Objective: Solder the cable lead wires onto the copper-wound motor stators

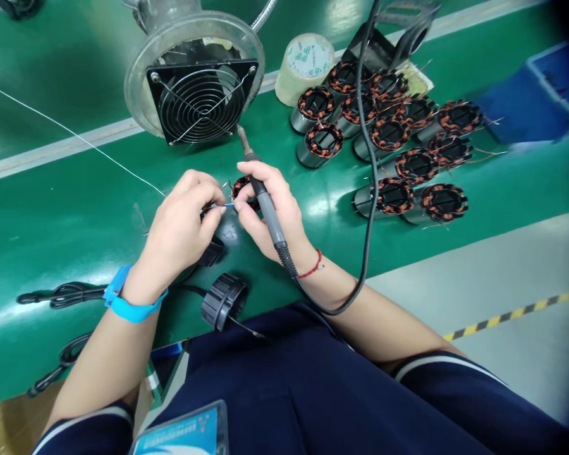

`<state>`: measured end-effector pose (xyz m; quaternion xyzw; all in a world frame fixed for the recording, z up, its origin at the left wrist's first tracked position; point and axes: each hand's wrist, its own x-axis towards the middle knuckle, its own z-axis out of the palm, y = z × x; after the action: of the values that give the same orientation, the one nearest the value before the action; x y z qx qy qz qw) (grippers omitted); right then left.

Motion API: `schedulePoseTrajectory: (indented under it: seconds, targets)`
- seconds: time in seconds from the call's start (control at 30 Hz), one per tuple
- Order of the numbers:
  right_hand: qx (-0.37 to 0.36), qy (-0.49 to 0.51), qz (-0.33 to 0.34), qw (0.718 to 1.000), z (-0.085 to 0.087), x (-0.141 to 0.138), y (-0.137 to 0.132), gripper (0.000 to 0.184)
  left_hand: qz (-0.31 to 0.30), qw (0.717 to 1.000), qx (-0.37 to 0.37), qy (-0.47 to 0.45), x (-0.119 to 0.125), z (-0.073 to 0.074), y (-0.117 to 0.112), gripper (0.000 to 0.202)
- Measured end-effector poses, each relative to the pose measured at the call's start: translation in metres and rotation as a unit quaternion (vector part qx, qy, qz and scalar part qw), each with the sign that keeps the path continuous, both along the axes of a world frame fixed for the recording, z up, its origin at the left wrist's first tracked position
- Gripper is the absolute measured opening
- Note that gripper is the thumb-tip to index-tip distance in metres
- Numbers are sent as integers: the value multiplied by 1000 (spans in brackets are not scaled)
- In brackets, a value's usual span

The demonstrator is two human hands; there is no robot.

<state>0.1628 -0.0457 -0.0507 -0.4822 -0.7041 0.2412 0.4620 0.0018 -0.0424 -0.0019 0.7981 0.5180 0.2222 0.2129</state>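
My left hand [183, 221] is closed in a pinch on a thin blue wire [224, 205] that leads to a small copper-wound stator [243, 188] between both hands. My right hand [270, 212] is closed around a grey soldering iron [264, 199]; its tip points away from me toward the fan, and its fingers also touch the stator. The iron's black cable [366, 208] loops from my right wrist up across the table. A blue strap is on my left wrist and a red string on my right.
A fume fan [200, 101] in a clear round hood stands just beyond my hands. Several copper-wound stators [393, 136] lie at the right, with a tape roll [305, 66] behind. Black round caps [224, 300] and black cables [59, 295] sit near the table's front edge. A blue bin [535, 101] is far right.
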Motion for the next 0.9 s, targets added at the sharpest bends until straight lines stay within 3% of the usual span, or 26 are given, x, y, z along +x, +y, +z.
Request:
schedulePoseTrajectory:
  seconds: [0.37, 0.7, 0.9]
  targets:
    - [43, -89, 100, 990, -4, 36, -1, 38, 70, 996, -49, -22, 3, -5, 3, 9]
    - [39, -121, 35, 991, -13, 8, 18, 35, 102, 989, -86, -55, -2, -7, 10, 7]
    - [60, -73, 25, 995, -9, 22, 4, 39, 91, 992, -73, -54, -2, -10, 9, 8]
